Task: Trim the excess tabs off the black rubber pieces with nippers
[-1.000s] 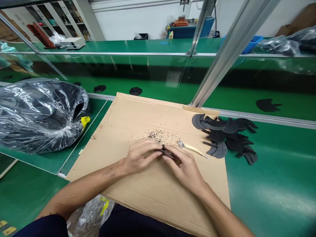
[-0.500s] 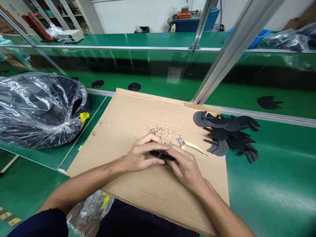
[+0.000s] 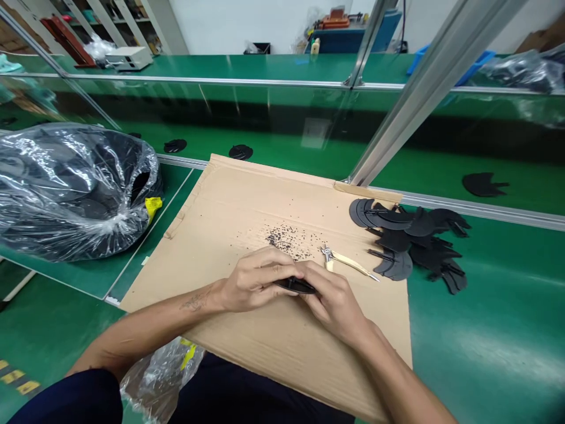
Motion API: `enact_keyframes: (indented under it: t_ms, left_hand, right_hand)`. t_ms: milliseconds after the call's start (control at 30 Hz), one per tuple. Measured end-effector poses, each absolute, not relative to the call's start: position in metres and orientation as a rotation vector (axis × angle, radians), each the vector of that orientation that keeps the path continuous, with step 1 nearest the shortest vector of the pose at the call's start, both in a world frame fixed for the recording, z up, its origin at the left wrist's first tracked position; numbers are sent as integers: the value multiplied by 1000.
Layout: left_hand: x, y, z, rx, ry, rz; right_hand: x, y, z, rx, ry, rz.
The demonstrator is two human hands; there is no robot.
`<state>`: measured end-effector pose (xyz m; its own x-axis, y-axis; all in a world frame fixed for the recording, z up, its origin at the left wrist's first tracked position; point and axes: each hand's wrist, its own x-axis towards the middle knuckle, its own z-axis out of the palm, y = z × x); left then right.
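Both hands grip one thin, dark, rounded plastic part (image 3: 296, 285) above a cardboard sheet (image 3: 247, 194). My left hand (image 3: 253, 280) is closed on its left side, and the fingers cover much of it. On the other side my right hand (image 3: 331, 292) is closed on the part, its fingertips meeting those of the left. Small black scraps (image 3: 286, 239) lie scattered on the cardboard just beyond the hands. Cutting pliers with cream handles (image 3: 351, 263) rest to the right of the scraps, untouched.
Several similar black parts (image 3: 397, 229) are heaped at the cardboard's right edge. A clear bag of dark discs (image 3: 79, 188) stands at the left. A metal post (image 3: 410, 100) rises behind the cardboard. More black parts (image 3: 241, 152) lie on the green surface beyond.
My left hand's fingers have closed further over the part and the hand has shifted slightly right, so less of the part shows. The camera view has shifted a little.
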<state>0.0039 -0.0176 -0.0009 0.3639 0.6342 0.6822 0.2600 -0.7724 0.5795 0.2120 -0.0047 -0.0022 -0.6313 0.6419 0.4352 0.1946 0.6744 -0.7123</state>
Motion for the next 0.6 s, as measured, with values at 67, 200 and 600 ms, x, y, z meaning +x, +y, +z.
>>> enact_keyframes:
  t_ms: [67,200,600]
  left_hand:
    - [4,-19,-1,2250,790,1383]
    - [4,-21,-1,2251,820,1401]
    - [8,-20,-2,2210,847,1430]
  right_hand:
    - [212,-4,-1,-632,-2189,826]
    - [212,-5,-1,-654,-2202,784]
    - [211,-5,1,-641,-2169,825]
